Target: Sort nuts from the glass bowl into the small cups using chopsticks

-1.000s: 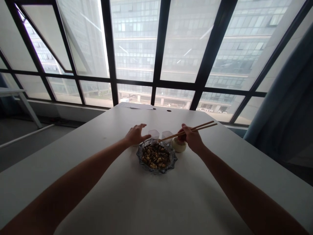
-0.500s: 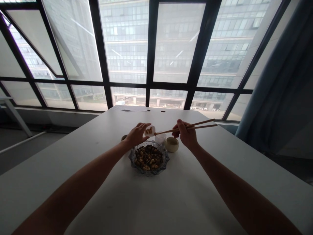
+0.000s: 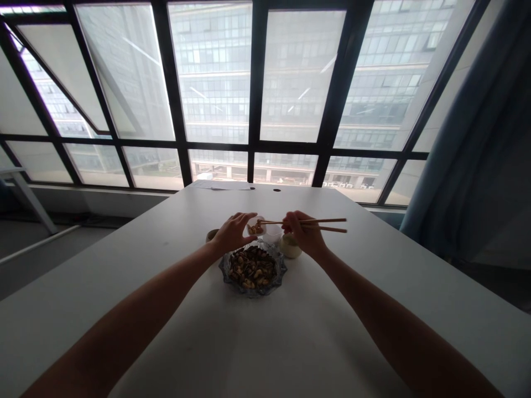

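Note:
My left hand is closed on a small white bowl, tilted toward me, with pale brown nut-like pieces in it. In my right hand is a pair of chopsticks, their tips reaching into that small bowl. Just below my hands stands a scalloped glass bowl, filled with dark seeds and lighter nuts. Behind it are a white bowl and, partly covered by my right hand, a cream-coloured cup. A dark-rimmed cup shows behind my left wrist.
All of this stands on a long white table. Papers lie at its far end near two dark round holes. Beyond are large black-framed windows. A blue curtain hangs at the right, and another table's leg shows at the left.
My right hand has moved left and slightly down, bringing the chopstick tips from the small bowl's right edge into it. My left hand has barely shifted and keeps hold of the bowl.

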Demonstrator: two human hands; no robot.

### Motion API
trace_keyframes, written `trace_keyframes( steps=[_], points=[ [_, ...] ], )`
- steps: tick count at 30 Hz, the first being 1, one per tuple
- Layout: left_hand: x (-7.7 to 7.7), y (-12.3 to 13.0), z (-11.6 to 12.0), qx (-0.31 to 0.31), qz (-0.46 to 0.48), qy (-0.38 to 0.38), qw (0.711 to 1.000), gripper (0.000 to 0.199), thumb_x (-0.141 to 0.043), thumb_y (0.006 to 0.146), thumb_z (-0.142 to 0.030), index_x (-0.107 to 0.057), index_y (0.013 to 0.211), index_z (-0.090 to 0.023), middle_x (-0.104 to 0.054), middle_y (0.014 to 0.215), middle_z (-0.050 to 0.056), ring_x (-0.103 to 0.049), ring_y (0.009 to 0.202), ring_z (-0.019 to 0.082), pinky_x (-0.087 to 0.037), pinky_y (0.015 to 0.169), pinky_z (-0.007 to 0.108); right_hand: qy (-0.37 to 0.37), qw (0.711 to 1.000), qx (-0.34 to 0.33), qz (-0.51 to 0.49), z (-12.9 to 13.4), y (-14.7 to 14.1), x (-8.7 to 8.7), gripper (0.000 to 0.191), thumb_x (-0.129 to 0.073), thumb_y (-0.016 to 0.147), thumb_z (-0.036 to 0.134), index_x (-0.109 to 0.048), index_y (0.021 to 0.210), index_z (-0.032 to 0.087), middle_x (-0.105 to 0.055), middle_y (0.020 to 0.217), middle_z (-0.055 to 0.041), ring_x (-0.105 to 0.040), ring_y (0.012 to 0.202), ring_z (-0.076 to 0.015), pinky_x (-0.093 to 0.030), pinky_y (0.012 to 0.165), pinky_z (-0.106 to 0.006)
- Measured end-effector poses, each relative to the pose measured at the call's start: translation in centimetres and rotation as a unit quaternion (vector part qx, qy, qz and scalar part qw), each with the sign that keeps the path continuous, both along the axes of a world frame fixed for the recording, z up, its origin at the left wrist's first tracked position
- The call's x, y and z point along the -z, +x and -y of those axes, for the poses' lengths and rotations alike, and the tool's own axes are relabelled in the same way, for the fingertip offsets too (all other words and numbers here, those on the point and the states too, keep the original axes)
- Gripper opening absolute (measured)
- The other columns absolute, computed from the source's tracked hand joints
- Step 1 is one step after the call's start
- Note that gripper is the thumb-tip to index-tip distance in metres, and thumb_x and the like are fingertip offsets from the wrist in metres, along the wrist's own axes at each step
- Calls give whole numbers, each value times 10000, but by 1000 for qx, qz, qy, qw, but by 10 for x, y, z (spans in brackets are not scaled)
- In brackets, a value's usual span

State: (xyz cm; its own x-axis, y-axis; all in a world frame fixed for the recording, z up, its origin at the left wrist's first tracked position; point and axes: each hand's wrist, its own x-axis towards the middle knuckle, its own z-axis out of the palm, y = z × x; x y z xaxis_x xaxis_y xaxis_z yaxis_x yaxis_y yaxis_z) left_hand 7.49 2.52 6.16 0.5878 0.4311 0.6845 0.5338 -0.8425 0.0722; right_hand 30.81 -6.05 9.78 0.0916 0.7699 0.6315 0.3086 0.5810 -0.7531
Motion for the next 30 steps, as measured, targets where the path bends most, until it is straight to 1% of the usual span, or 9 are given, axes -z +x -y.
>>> trace_keyframes(
  steps=[3,8,11,15,18,21,24,26,30],
  points=[
    [-3,1,0,-16,2,-10,1000,679,-796,769,-354,-492,1348,-172,-663,1268,165,-640,1158,341,-526,985,505,-18,999,-20,44,-3,0,7,538,-608,831,709,-661,727,184,-683,621,-51,-638,563,-162,-512,519,-266],
    [-8,5,-5,-72,-16,-91,993,703,-774,770,-403,-475,1355,-153,-688,1248,178,-662,1139,355,-510,976,497,0,1000,7,-11,2,4,-3,599,-523,863,744,-638,693,181,-638,551,-38,-561,461,-130,-445,443,-243],
    [-10,7,-11,-126,-47,-166,977,658,-741,783,-437,-505,1329,-155,-720,1179,177,-693,1083,360,-526,921,467,-59,998,-20,16,3,5,-7,644,-509,838,784,-610,627,185,-580,458,-25,-505,383,-121,-393,387,-238],
    [-14,8,-15,-165,-89,-233,954,680,-706,783,-543,-528,1317,-161,-723,1174,187,-697,1065,365,-522,901,461,-99,990,-45,85,-1,4,1,621,-506,860,755,-619,651,181,-593,480,-26,-514,394,-121,-391,396,-235],
    [-16,2,-13,-159,-92,-245,952,749,-667,787,-621,-502,1352,-158,-695,1242,195,-674,1121,361,-502,951,480,-98,982,-60,147,-1,2,7,565,-530,878,698,-623,669,180,-633,539,-35,-551,438,-129,-414,428,-237],
    [-16,-17,-7,-143,-44,-209,967,681,-594,834,-644,-545,1310,-159,-681,1267,177,-655,1156,343,-488,989,483,-107,970,-102,191,6,-1,4,521,-560,884,640,-633,655,179,-634,541,-34,-578,477,-140,-437,458,-240],
    [-9,-45,-2,-151,24,-170,974,629,-552,844,-672,-608,1220,-171,-694,1220,154,-653,1137,341,-493,989,493,-150,956,-156,200,14,-3,-6,512,-624,838,640,-635,621,176,-652,548,-39,-599,488,-146,-467,469,-244],
    [1,-64,2,-162,68,-174,969,639,-536,836,-698,-620,1191,-175,-695,1202,151,-648,1128,341,-494,986,501,-183,949,-180,186,17,-3,-12,539,-652,795,678,-632,610,173,-668,556,-48,-617,488,-152,-492,473,-249],
    [29,-88,9,-151,171,-222,948,700,-498,825,-742,-579,1224,-172,-664,1264,164,-634,1154,324,-496,991,494,-174,965,-141,135,18,2,-20,638,-584,792,772,-633,609,164,-641,508,-50,-584,431,-135,-470,435,-234]
  ],
)
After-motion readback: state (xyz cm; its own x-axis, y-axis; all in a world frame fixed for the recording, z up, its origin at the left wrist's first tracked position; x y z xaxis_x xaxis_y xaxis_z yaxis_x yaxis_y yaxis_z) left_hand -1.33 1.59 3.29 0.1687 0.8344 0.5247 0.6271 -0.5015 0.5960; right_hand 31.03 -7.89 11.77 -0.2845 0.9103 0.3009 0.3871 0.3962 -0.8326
